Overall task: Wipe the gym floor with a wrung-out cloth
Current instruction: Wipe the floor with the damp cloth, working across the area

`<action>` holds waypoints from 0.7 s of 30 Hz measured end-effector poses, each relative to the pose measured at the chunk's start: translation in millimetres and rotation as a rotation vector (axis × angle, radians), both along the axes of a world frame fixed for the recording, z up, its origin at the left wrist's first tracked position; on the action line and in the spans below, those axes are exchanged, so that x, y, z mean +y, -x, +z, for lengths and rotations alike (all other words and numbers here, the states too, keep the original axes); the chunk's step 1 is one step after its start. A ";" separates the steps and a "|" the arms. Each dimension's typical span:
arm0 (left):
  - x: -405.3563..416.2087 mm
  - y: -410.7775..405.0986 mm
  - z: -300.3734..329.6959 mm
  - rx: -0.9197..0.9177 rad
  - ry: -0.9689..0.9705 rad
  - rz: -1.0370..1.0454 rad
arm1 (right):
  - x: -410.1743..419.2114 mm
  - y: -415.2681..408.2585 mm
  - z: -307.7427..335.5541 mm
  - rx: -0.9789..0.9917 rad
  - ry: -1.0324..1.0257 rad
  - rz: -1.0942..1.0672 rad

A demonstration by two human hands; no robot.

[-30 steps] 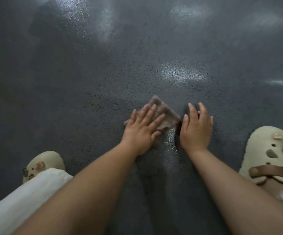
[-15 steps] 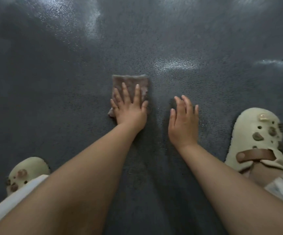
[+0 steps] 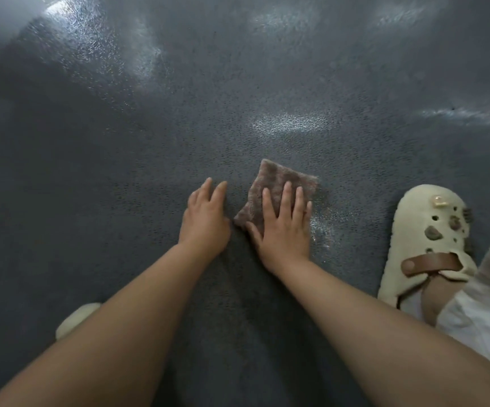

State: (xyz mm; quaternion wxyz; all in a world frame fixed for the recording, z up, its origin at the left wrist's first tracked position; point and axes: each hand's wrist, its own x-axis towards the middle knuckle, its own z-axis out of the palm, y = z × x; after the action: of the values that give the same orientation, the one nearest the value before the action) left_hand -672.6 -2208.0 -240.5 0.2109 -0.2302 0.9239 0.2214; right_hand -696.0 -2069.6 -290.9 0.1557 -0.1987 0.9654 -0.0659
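A small folded brown cloth [image 3: 280,178] lies flat on the dark grey speckled gym floor [image 3: 138,148], in the middle of the view. My right hand [image 3: 283,227] presses down on the cloth's near half with straight, spread fingers. My left hand [image 3: 205,220] rests palm down on the bare floor just left of the cloth, beside it and holding nothing. A wet sheen shows on the floor right of the cloth.
My right foot in a cream clog [image 3: 426,239] with a brown strap stands close to the right of the cloth. The toe of the left clog [image 3: 74,318] peeks out under my left forearm. White trouser fabric [image 3: 484,306] is at the right edge.
The cloth was under my left hand and is now under my right hand. It has slid to the right, and my left hand has come off it onto the floor.
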 end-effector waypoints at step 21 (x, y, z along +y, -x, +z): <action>22.5 18.1 1.9 -0.328 0.200 -0.098 | 18.9 115.5 7.4 -0.032 -0.088 0.267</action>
State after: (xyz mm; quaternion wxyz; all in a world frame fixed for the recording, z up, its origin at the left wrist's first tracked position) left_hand -690.7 -2185.5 -238.6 0.3454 -0.2377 0.9045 0.0775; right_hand -811.4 -2050.8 -283.5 0.1870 -0.3173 0.9297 -0.0052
